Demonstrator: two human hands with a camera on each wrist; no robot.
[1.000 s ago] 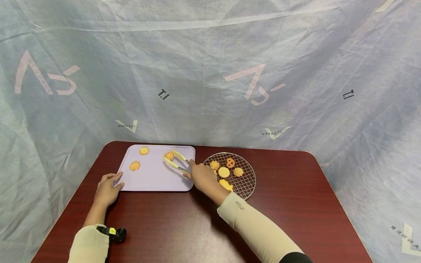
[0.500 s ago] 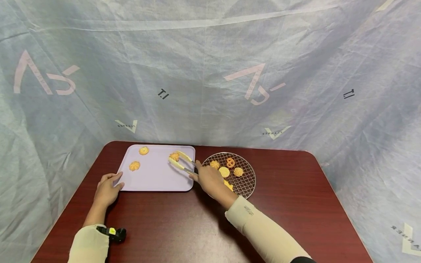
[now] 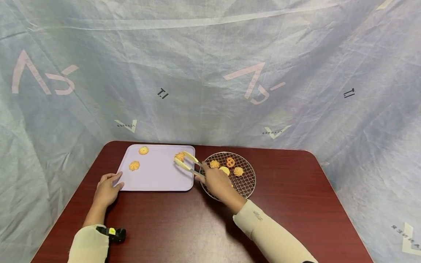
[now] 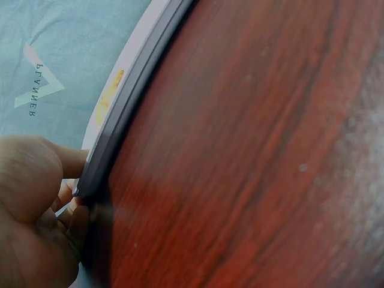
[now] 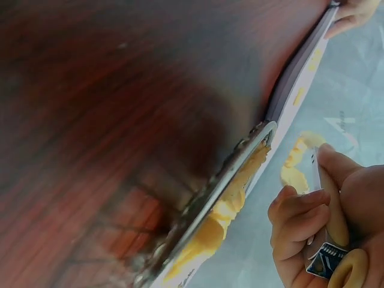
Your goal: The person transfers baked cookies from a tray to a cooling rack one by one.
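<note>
My left hand [image 3: 106, 190] holds the near-left corner of a pale lilac tray [image 3: 154, 181]; in the left wrist view its thumb lies at the rim, other fingers lower down. Two flower-shaped cookies, one with a pale centre [image 3: 143, 150] and one golden [image 3: 134, 166], lie on the tray's left part. My right hand [image 3: 218, 182] grips yellow-tipped tongs [image 3: 182, 165]. A ridged golden cookie [image 3: 179, 156] sits between the tong tips over the tray's right end. Right of the tray, the right hand and wrist pass above a round wire rack [image 3: 246, 184], hiding part of it.
On the rack lie a pretzel-shaped cookie [image 3: 230, 162], a swirl cookie [image 3: 238, 171], a flower-shaped cookie [image 3: 214, 164] and a partly covered round cookie [image 3: 224, 170]. The dark red table [image 3: 158, 230] backs onto a hanging grey cloth [image 3: 204, 120].
My right hand has moved right, carrying the tongs and the cookie between their tips toward the tray's right edge. It covers more of the rack. The left hand stays put.
</note>
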